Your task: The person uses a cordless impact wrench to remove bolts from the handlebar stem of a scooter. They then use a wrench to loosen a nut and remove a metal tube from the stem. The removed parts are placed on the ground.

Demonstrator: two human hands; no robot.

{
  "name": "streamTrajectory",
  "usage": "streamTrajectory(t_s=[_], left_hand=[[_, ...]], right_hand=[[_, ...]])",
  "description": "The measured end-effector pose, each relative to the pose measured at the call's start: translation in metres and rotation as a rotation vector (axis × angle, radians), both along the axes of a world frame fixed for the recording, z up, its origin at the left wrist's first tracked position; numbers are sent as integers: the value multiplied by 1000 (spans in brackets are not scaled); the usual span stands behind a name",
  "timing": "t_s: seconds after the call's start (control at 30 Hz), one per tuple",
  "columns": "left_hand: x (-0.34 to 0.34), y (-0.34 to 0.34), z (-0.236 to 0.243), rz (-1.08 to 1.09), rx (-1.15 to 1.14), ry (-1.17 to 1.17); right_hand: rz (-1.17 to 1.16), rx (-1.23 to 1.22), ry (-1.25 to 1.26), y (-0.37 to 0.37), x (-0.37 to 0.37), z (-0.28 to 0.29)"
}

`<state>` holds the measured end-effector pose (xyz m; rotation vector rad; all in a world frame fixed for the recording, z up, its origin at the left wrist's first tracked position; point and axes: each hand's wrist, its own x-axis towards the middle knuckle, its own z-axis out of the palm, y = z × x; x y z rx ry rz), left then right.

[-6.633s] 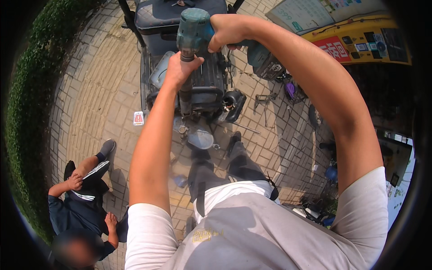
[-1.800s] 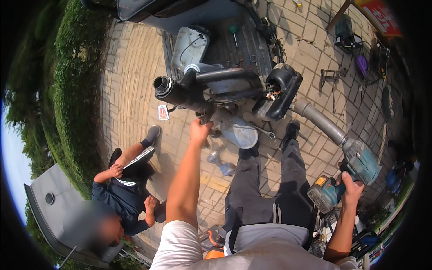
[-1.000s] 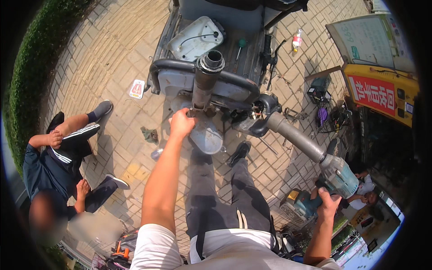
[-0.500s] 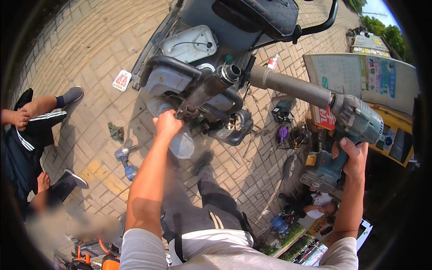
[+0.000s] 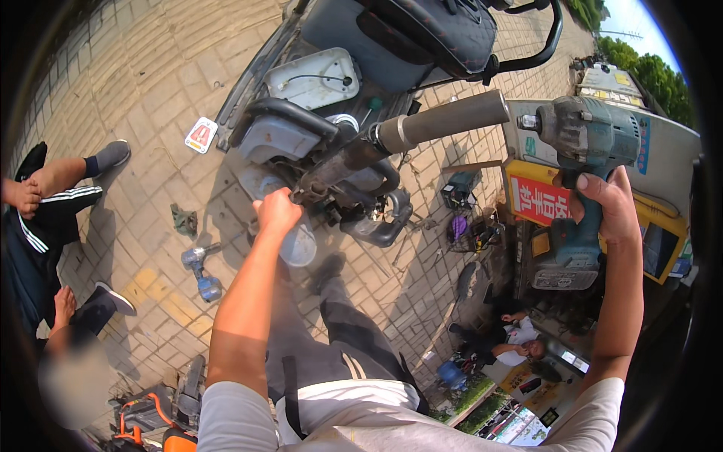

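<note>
My right hand (image 5: 606,200) is wrapped round the grip of a teal cordless impact wrench (image 5: 591,135), thumb on the near side. The square drive of the wrench points left, apart from a long grey-brown metal tube (image 5: 452,120). That tube sits over the top end of a dark, greasy metal column (image 5: 339,162) on the front of a partly stripped vehicle (image 5: 290,135). My left hand (image 5: 278,211) is closed at the lower end of the column; what its fingers wrap round is partly hidden. Below it is a grey rounded fender (image 5: 301,245).
A blue cordless tool (image 5: 200,273) lies on the brick paving, left of my legs. A white tray-like cover (image 5: 316,79) rests on the vehicle's floor. Someone sits at the far left (image 5: 45,241). Yellow-framed cabinet (image 5: 670,233), tools and another person (image 5: 520,335) are at right.
My right hand has raised the impact wrench away from the tube, and the two are now apart. The tube stays on the column, swung toward it in line. My left hand keeps its place.
</note>
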<state>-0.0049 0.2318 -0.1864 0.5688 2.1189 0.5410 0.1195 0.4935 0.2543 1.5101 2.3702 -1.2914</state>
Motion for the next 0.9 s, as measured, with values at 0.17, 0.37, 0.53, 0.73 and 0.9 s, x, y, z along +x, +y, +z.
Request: streamTrajectory(t_s=[0.17, 0.37, 0.53, 0.73, 0.9], left_hand=[[1, -1, 2, -20, -37, -44], [-19, -34, 32, -43, -25, -177], [-34, -114, 41, 417, 257, -225], [-84, -119, 56, 484, 235, -216], [-127, -109, 62, 441, 156, -76]], right_hand=[[132, -18, -89, -5, -50, -5], [-109, -79, -14, -15, -21, -19], [-377, -224, 133, -41, 73, -32], [-604, -368, 165, -88, 170, -72], [-646, -484, 25, -98, 218, -124]])
